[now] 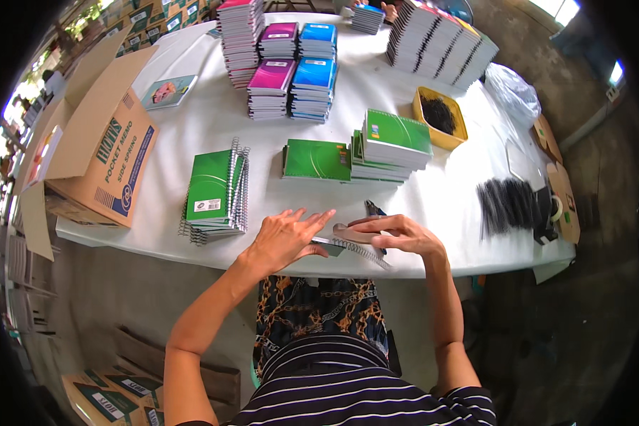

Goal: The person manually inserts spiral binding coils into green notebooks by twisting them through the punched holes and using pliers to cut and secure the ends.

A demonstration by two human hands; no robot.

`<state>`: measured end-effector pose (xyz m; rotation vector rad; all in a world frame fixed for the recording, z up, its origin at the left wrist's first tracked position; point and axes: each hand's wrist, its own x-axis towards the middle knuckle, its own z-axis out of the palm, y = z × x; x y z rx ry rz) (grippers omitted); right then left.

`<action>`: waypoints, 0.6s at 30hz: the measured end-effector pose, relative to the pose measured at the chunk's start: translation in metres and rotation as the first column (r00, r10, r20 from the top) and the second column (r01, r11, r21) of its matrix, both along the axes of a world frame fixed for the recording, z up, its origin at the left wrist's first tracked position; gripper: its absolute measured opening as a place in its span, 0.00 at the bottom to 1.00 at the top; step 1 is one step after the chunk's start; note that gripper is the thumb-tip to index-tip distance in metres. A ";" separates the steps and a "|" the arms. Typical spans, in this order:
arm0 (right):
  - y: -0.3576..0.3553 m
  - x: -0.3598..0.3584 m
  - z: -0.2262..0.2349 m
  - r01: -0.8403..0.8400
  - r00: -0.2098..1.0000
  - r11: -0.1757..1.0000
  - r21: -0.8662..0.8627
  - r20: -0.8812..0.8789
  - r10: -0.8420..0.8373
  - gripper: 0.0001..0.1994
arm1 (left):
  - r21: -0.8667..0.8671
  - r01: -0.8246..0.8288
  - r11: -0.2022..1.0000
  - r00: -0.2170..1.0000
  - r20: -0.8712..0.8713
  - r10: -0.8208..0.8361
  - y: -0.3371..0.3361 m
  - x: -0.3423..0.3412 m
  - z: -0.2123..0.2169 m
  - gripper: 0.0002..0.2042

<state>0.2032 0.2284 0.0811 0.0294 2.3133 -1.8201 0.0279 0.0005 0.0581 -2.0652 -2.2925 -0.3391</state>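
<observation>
My left hand (285,236) lies flat with fingers spread on a notebook block (330,246) at the near edge of the white table (213,121). My right hand (397,233) pinches the block's end beside a silver spiral wire (364,252) that runs along its edge. A dark tool (373,209) lies just behind my right fingers. To the left sits a stack of green spiral notebooks (215,188). More green notebooks (318,160) and a taller green stack (394,142) lie beyond my hands.
An open cardboard box (99,153) sits on the table's left end. Pink (273,82) and blue (312,78) notebook stacks stand further back. A yellow tray (440,113) of black bits, a bundle of black spirals (508,202) and a tape roll (556,208) lie at the right.
</observation>
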 end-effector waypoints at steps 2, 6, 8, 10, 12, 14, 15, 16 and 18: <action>0.013 0.001 -0.014 -0.101 0.974 0.958 -0.268 -0.224 0.040 0.28 | 0.104 0.027 0.994 0.997 -0.074 -0.019 -0.003 -0.004 -0.010 0.38; -0.002 -0.020 0.003 -0.049 0.997 0.988 0.148 0.070 0.039 0.26 | 0.068 0.002 0.998 0.998 -0.063 0.002 -0.001 -0.006 -0.010 0.36; 0.012 -0.013 -0.021 -0.074 0.991 0.995 -0.073 -0.116 0.065 0.26 | 0.064 -0.017 0.998 0.998 -0.059 0.021 -0.002 -0.005 -0.009 0.36; 0.020 -0.011 -0.034 -0.107 0.973 0.962 -0.252 -0.226 0.049 0.26 | 0.060 -0.044 0.997 0.999 -0.021 0.045 0.001 -0.007 -0.009 0.35; 0.008 -0.017 -0.014 -0.021 1.000 1.000 -0.018 0.013 0.021 0.26 | 0.047 -0.062 0.997 0.998 -0.003 0.062 -0.001 -0.009 -0.007 0.35; 0.019 -0.017 -0.036 -0.015 0.999 0.993 -0.116 -0.036 0.011 0.27 | 0.045 -0.087 0.995 0.996 0.016 0.086 -0.003 -0.007 -0.006 0.34; 0.012 -0.015 -0.034 -0.117 0.981 0.836 -0.537 -0.194 0.012 0.26 | 0.043 -0.099 0.994 0.995 0.009 0.099 -0.003 -0.008 -0.008 0.34; 0.009 -0.018 -0.030 -0.066 0.993 0.943 -0.327 -0.114 0.030 0.27 | 0.042 -0.112 0.993 0.994 0.002 0.112 -0.003 -0.010 -0.010 0.34; -0.010 -0.032 -0.001 -0.007 0.999 0.991 0.134 0.039 0.002 0.29 | 0.035 -0.124 0.992 0.992 -0.013 0.125 -0.006 -0.011 -0.010 0.34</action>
